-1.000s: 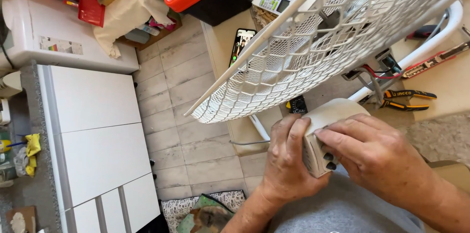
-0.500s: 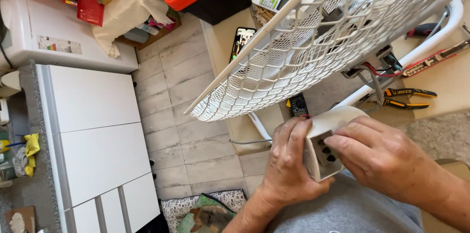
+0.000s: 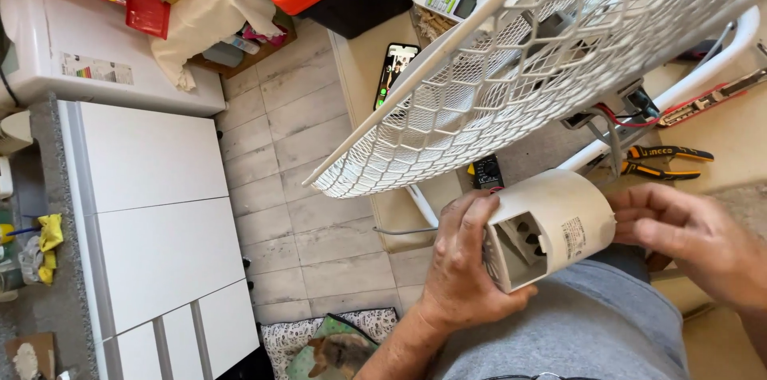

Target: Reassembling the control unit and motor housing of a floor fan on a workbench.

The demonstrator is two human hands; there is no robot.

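Above tiled floor (image 3: pixel 304 212), both hands, left (image 3: pixel 463 268) and right (image 3: pixel 687 232), around white cylindrical housing (image 3: pixel 551 224).

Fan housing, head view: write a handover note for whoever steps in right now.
Left hand: gripping the open end of the white housing, on the lap.
Right hand: fingertips at the housing's far end; a firm grip cannot be told.
Fan grille: tilted above the housing, wires exposed behind it.
Pliers: on the table, unused.
Done: housing is off the fan.
Left: housing is not refitted, wires are exposed.
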